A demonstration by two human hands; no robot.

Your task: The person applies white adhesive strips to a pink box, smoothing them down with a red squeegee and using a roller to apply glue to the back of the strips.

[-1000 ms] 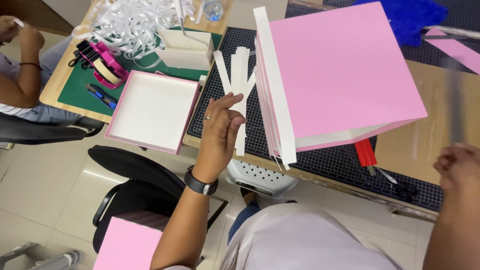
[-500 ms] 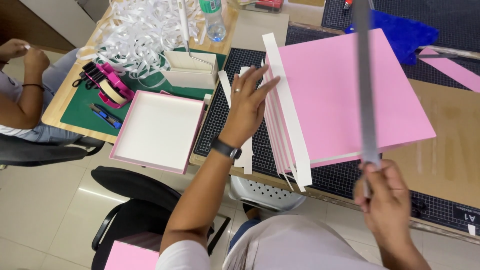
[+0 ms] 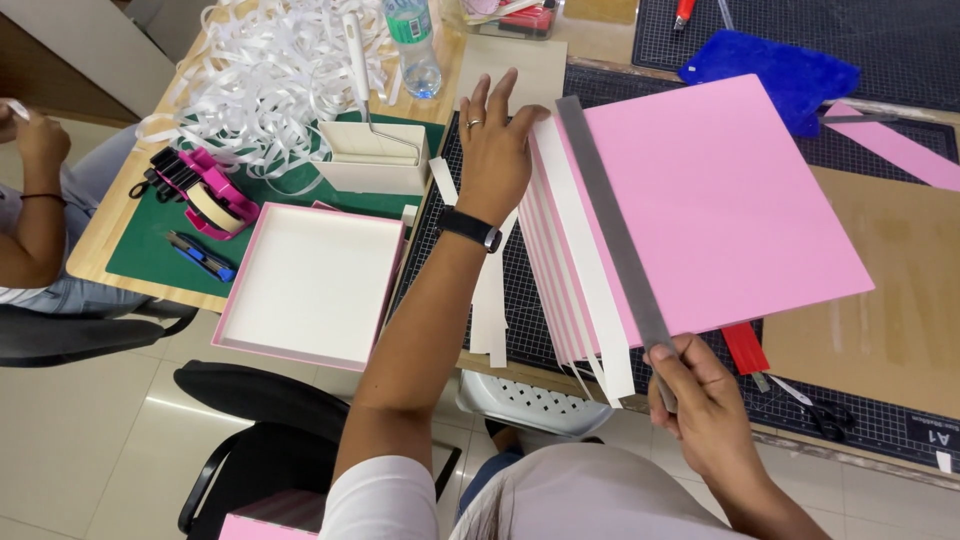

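The left hand [image 3: 497,150] lies flat with fingers spread, palm down on the upper left corner of the stack of pink sheets [image 3: 720,200], pressing its white edge strips. A ring sits on one finger and a black watch [image 3: 468,228] on the wrist. The right hand [image 3: 700,400] is closed around the near end of a long grey metal ruler [image 3: 612,225], thumb on top; the ruler lies diagonally along the left margin of the top pink sheet, just beside the white strips. The stack rests on a black gridded cutting mat [image 3: 880,420] on the tabletop. Loose white card strips [image 3: 490,300] lie under the left forearm. Left of the mat sits an open pink-rimmed box lid [image 3: 310,285], with a pink tape dispenser [image 3: 205,195] on a green mat beyond it. Another person's hand [image 3: 40,135] shows at the far left edge.
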